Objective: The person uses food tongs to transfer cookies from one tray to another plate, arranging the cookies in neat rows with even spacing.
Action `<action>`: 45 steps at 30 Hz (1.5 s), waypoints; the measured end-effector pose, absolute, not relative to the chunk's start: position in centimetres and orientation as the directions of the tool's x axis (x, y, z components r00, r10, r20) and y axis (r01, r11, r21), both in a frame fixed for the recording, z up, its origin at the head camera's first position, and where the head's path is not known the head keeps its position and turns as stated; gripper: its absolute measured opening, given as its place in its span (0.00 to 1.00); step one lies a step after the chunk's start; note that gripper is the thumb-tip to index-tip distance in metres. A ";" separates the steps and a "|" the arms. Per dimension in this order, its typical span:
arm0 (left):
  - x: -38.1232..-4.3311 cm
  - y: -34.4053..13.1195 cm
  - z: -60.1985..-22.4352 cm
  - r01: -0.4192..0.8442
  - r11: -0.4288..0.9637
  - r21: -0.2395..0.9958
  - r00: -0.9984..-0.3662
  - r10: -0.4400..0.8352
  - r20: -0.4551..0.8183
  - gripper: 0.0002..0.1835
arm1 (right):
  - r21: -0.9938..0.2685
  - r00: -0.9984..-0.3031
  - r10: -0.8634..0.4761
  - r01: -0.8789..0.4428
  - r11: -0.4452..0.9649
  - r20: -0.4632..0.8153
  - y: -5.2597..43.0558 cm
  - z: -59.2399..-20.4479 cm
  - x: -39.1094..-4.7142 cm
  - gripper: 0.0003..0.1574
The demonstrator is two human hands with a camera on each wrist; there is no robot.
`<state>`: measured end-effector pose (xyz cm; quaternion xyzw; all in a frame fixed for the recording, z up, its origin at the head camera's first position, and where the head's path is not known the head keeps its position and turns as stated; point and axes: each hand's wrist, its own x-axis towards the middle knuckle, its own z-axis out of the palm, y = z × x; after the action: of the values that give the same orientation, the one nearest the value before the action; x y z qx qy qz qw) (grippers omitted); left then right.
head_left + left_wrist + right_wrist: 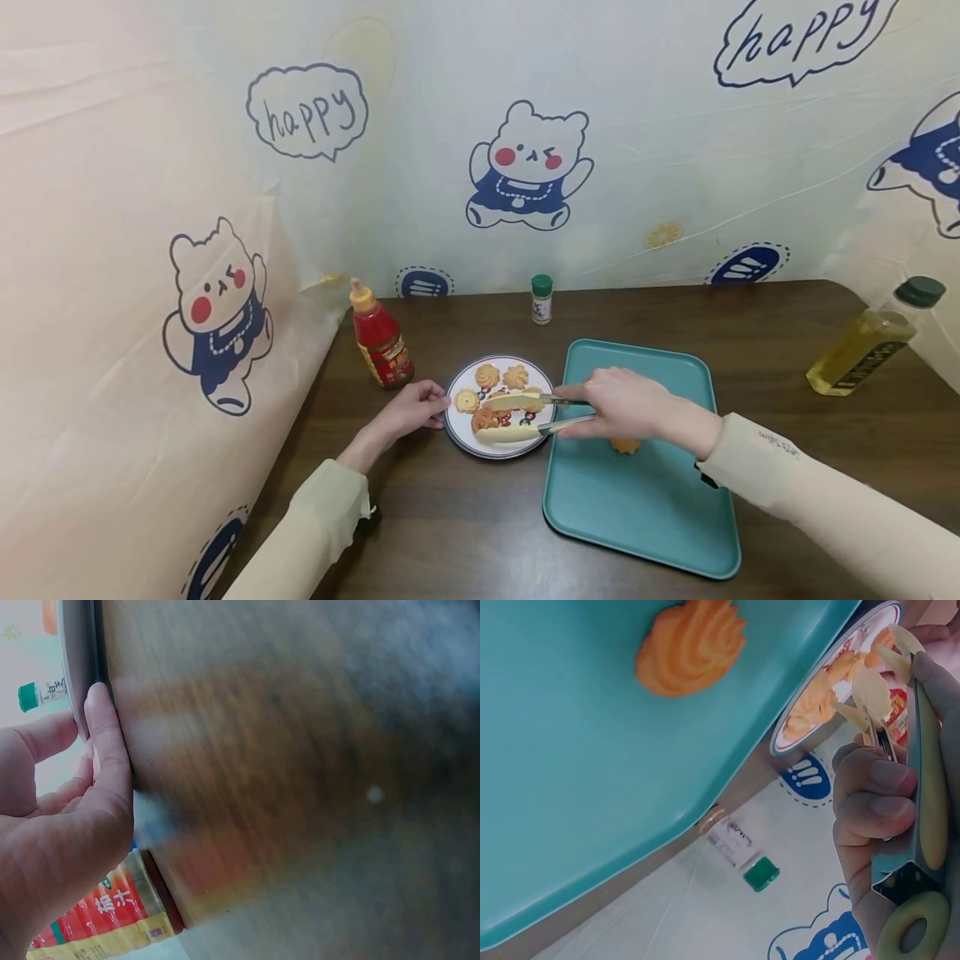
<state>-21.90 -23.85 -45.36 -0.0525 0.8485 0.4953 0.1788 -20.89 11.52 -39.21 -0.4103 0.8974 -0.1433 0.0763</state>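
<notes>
My left hand point(411, 408) pinches the left rim of a round white plate point(459, 442) with a dark blue edge line. In the left wrist view the thumb and fingers meet at the rim of the plate point(79, 667). Several swirled cookies point(487, 375) lie on it. My right hand point(626, 404) grips tongs point(517, 433) with cream tips, which stand spread over the plate around cookies; whether they touch any, I cannot tell. Below the right hand, one ridged cookie point(691, 649) lies on the teal tray point(645, 521).
A red sauce bottle point(384, 346) with a yellow cap stands left behind the plate. A small green-capped shaker point(542, 302) is at the table's back edge. To the far right stands an oil bottle point(862, 350). A printed cloth point(637, 167) hangs behind the table.
</notes>
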 end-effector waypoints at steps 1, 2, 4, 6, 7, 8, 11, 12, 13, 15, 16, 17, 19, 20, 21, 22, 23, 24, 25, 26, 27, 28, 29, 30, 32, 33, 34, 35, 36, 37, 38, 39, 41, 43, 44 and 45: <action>-21.9 -23.8 -45.4 -0.265 0.503 0.823 -0.931 0.089 -0.355 0.13 | -0.318 -0.651 -0.759 -0.715 0.623 -0.023 11.4 -39.3 -20.9 0.41; -21.9 -23.8 -45.4 -0.264 0.503 0.823 -0.931 0.091 -0.355 0.13 | -0.315 -0.649 -0.760 -0.716 0.623 -0.027 11.2 -39.3 -20.9 0.41; -21.9 -23.8 -45.4 -0.265 0.502 0.824 -0.931 0.090 -0.354 0.13 | -0.310 -0.648 -0.761 -0.717 0.625 -0.036 10.9 -39.3 -21.0 0.41; -21.9 -23.8 -45.4 -0.266 0.501 0.823 -0.931 0.089 -0.355 0.13 | -0.315 -0.642 -0.765 -0.719 0.620 -0.040 10.7 -39.4 -21.0 0.41; -21.9 -23.8 -45.3 -0.266 0.502 0.823 -0.931 0.089 -0.355 0.13 | -0.315 -0.642 -0.765 -0.718 0.621 -0.046 10.6 -39.4 -21.0 0.42; -21.9 -23.8 -45.4 -0.265 0.502 0.823 -0.931 0.089 -0.354 0.13 | -0.318 -0.641 -0.766 -0.717 0.620 -0.047 10.5 -39.4 -21.0 0.42; -21.9 -23.8 -45.4 -0.264 0.501 0.824 -0.931 0.090 -0.353 0.13 | -0.329 -0.634 -0.771 -0.718 0.613 -0.053 10.4 -39.4 -21.0 0.43; -21.9 -23.8 -45.4 -0.263 0.500 0.825 -0.931 0.091 -0.352 0.13 | -0.329 -0.633 -0.772 -0.719 0.613 -0.056 10.3 -39.5 -21.0 0.43; -21.9 -23.8 -45.5 -0.263 0.499 0.826 -0.932 0.091 -0.352 0.13 | -0.328 -0.632 -0.772 -0.718 0.614 -0.060 10.3 -39.5 -21.0 0.43; -21.9 -23.8 -45.5 -0.262 0.498 0.827 -0.932 0.091 -0.350 0.13 | -0.330 -0.629 -0.775 -0.719 0.611 -0.065 10.3 -39.5 -21.0 0.44; -22.0 -23.8 -45.6 -0.261 0.497 0.827 -0.933 0.090 -0.348 0.12 | -0.332 -0.628 -0.775 -0.719 0.610 -0.066 10.3 -39.5 -21.0 0.44; -22.0 -23.8 -45.6 -0.260 0.498 0.827 -0.934 0.090 -0.347 0.12 | -0.332 -0.628 -0.775 -0.719 0.611 -0.065 10.3 -39.5 -21.0 0.44; -22.0 -23.8 -45.6 -0.258 0.501 0.826 -0.934 0.089 -0.346 0.13 | -0.331 -0.632 -0.772 -0.716 0.615 -0.067 10.3 -39.5 -21.0 0.44; -22.0 -23.8 -45.6 -0.258 0.502 0.825 -0.934 0.089 -0.346 0.13 | -0.330 -0.634 -0.771 -0.715 0.617 -0.067 10.3 -39.5 -21.0 0.44; -22.0 -23.8 -45.6 -0.258 0.501 0.826 -0.934 0.089 -0.346 0.13 | -0.327 -0.636 -0.769 -0.714 0.619 -0.068 10.3 -39.5 -21.0 0.44; -22.0 -23.8 -45.6 -0.259 0.502 0.825 -0.934 0.089 -0.347 0.13 | -0.324 -0.637 -0.768 -0.714 0.621 -0.068 10.2 -39.5 -21.0 0.44; -22.0 -23.8 -45.6 -0.260 0.502 0.825 -0.933 0.089 -0.348 0.13 | -0.324 -0.638 -0.767 -0.712 0.622 -0.070 10.2 -39.5 -21.0 0.45; -22.0 -23.8 -45.6 -0.261 0.501 0.825 -0.933 0.089 -0.349 0.13 | -0.323 -0.639 -0.766 -0.711 0.624 -0.071 10.2 -39.5 -21.0 0.45; -22.0 -23.8 -45.6 -0.260 0.500 0.826 -0.933 0.089 -0.349 0.13 | -0.321 -0.641 -0.764 -0.711 0.626 -0.072 10.2 -39.6 -21.0 0.45; -22.0 -23.8 -45.6 -0.260 0.500 0.826 -0.933 0.089 -0.348 0.13 | -0.321 -0.641 -0.765 -0.711 0.625 -0.070 10.2 -39.6 -21.0 0.45; -22.0 -23.8 -45.6 -0.261 0.500 0.826 -0.933 0.089 -0.349 0.12 | -0.321 -0.640 -0.765 -0.712 0.624 -0.068 10.2 -39.6 -21.0 0.45; -22.0 -23.8 -45.6 -0.262 0.500 0.825 -0.933 0.088 -0.350 0.12 | -0.323 -0.640 -0.766 -0.712 0.623 -0.066 10.2 -39.7 -21.0 0.45; -22.1 -23.8 -45.6 -0.263 0.500 0.825 -0.932 0.088 -0.351 0.12 | -0.322 -0.640 -0.766 -0.713 0.623 -0.064 10.2 -39.7 -21.0 0.45; -22.1 -23.8 -45.6 -0.264 0.500 0.825 -0.932 0.087 -0.351 0.12 | -0.320 -0.641 -0.765 -0.713 0.623 -0.062 10.2 -39.8 -21.1 0.45; -22.0 -23.8 -45.6 -0.265 0.501 0.824 -0.932 0.087 -0.352 0.12 | -0.321 -0.640 -0.766 -0.715 0.621 -0.058 10.2 -39.8 -21.1 0.45; -22.0 -23.8 -45.6 -0.266 0.502 0.823 -0.932 0.086 -0.353 0.13 | -0.324 -0.639 -0.767 -0.715 0.619 -0.058 10.2 -39.8 -21.1 0.45; -22.0 -23.8 -45.6 -0.266 0.503 0.823 -0.932 0.086 -0.353 0.13 | -0.325 -0.639 -0.767 -0.714 0.620 -0.059 10.2 -39.8 -21.0 0.45; -22.0 -23.8 -45.6 -0.266 0.504 0.822 -0.931 0.085 -0.354 0.13 | -0.326 -0.639 -0.767 -0.714 0.620 -0.059 10.2 -39.8 -21.0 0.45; -22.0 -23.8 -45.5 -0.265 0.506 0.821 -0.931 0.086 -0.353 0.13 | -0.327 -0.640 -0.766 -0.712 0.621 -0.061 10.2 -39.8 -21.0 0.45; -22.0 -23.8 -45.5 -0.265 0.508 0.820 -0.931 0.087 -0.355 0.13 | -0.333 -0.640 -0.766 -0.711 0.620 -0.061 10.2 -39.7 -21.0 0.45; -22.0 -23.8 -45.5 -0.266 0.509 0.819 -0.930 0.086 -0.356 0.13 | -0.337 -0.640 -0.766 -0.709 0.619 -0.059 10.3 -39.6 -21.0 0.45; -22.0 -23.8 -45.6 -0.266 0.511 0.817 -0.930 0.086 -0.357 0.13 | -0.342 -0.642 -0.764 -0.706 0.620 -0.058 10.3 -39.5 -21.0 0.45; -22.0 -23.8 -45.6 -0.269 0.509 0.818 -0.929 0.086 -0.359 0.13 | -0.350 -0.649 -0.759 -0.700 0.622 -0.051 10.5 -39.3 -21.0 0.45; -22.1 -23.8 -45.6 -0.272 0.506 0.819 -0.929 0.085 -0.361 0.13 | -0.360 -0.658 -0.752 -0.693 0.625 -0.039 10.8 -38.9 -21.0 0.45; -22.1 -23.9 -45.6 -0.272 0.504 0.820 -0.929 0.084 -0.360 0.13 | -0.360 -0.664 -0.747 -0.689 0.629 -0.035 11.0 -38.8 -20.9 0.44; -22.1 -23.9 -45.6 -0.273 0.502 0.821 -0.930 0.083 -0.359 0.13 | -0.358 -0.670 -0.742 -0.685 0.634 -0.030 11.2 -38.7 -20.9 0.44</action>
<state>-22.11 -23.87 -45.65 -0.0560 0.8478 0.4960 0.1792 -20.95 11.20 -38.67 -0.3965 0.8997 -0.1604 0.0875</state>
